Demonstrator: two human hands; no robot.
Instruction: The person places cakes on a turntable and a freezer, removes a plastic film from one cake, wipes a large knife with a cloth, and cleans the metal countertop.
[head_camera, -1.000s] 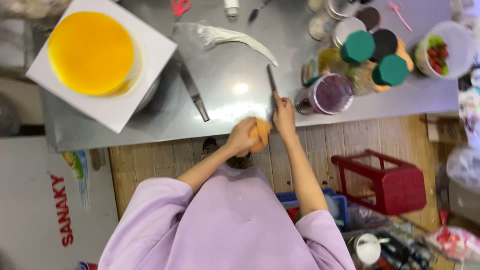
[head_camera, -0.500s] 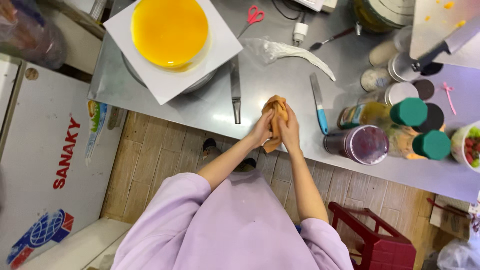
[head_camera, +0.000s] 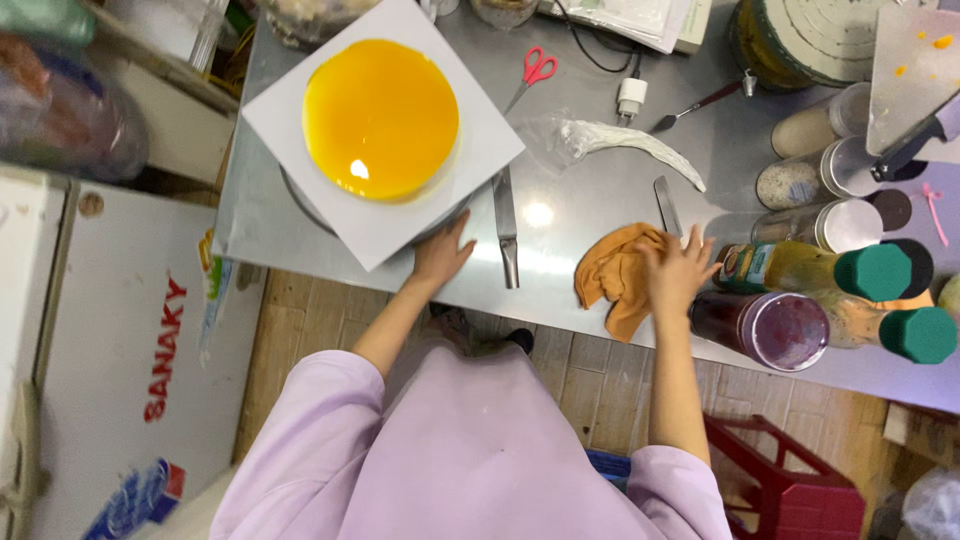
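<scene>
A round cake (head_camera: 380, 115) with a glossy yellow-orange top sits on a square white board (head_camera: 290, 120) over a turntable at the left of the steel table (head_camera: 260, 235). My left hand (head_camera: 440, 255) rests with spread fingers against the board's near edge. My right hand (head_camera: 675, 268) lies with fingers apart on a crumpled orange cloth (head_camera: 608, 275) near the table's front edge. Between my hands lies a long metal knife (head_camera: 505, 225). A smaller blade (head_camera: 667, 205) lies just beyond the cloth.
Right of my right hand lie a dark purple jar (head_camera: 780, 328) and green-capped bottles (head_camera: 880, 272), with more jars behind. Red scissors (head_camera: 537, 68), a clear piping bag (head_camera: 610, 140) and a white charger (head_camera: 632, 98) lie farther back. A white chest freezer (head_camera: 120, 350) stands left, a red stool (head_camera: 790, 480) below.
Both hands were together on the orange cloth. Now my left hand has gone left to the cake board, and my right hand has laid the cloth on the table.
</scene>
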